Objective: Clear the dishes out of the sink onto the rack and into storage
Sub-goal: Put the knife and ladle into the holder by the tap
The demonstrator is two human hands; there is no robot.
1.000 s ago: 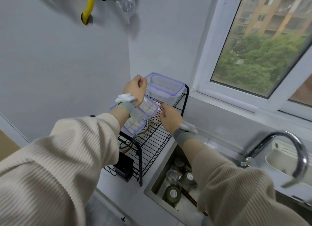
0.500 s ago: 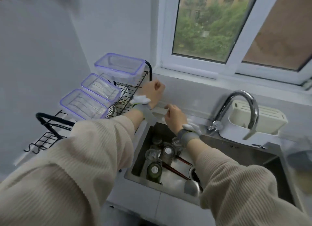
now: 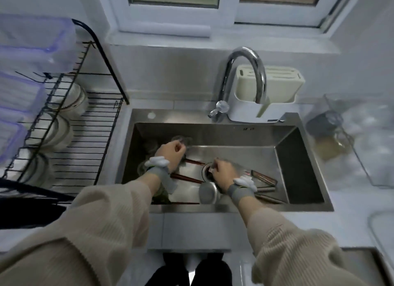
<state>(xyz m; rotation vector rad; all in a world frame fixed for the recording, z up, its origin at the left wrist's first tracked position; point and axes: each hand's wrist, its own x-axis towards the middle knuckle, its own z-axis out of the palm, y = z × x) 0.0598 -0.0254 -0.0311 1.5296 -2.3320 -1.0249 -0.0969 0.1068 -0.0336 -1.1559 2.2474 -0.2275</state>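
White tabletop [image 3: 351, 217] runs round a steel sink [image 3: 234, 134], with pale wall and a window [image 3: 223, 6] at 12 o'clock. At 9 o'clock stands a black wire rack [image 3: 85, 123]: three clear boxes [image 3: 36, 44] with purple rims sit on its upper tier, and white bowls [image 3: 74, 102] lie in a row below them. Behind the sink a chrome tap [image 3: 245, 72] arches forward, and a cream knife block [image 3: 275, 85] stands in a white holder just behind it. At 3 o'clock a clear tray [image 3: 362, 149] on the tabletop holds a dark thing and a tan thing, too blurred to name.

Both arms in ribbed cream sleeves [image 3: 106, 217] reach into the sink, each wrist wearing a grey band. Left hand [image 3: 170, 153] is at the sink's 10 o'clock, fingers curled round a clear glass [image 3: 183, 140]; more glassware lies blurred under and beside that wrist. Right hand [image 3: 221, 172] is near the middle, over the drain [image 3: 206, 170], fingers bent downward; I cannot tell whether it holds anything. Red-brown chopsticks [image 3: 187, 179] lie across the sink floor between the hands. A steel ladle [image 3: 207, 193] rests at 6 o'clock, just beside the right wrist, and flat utensils [image 3: 264, 179] lie just past it toward 4 o'clock.
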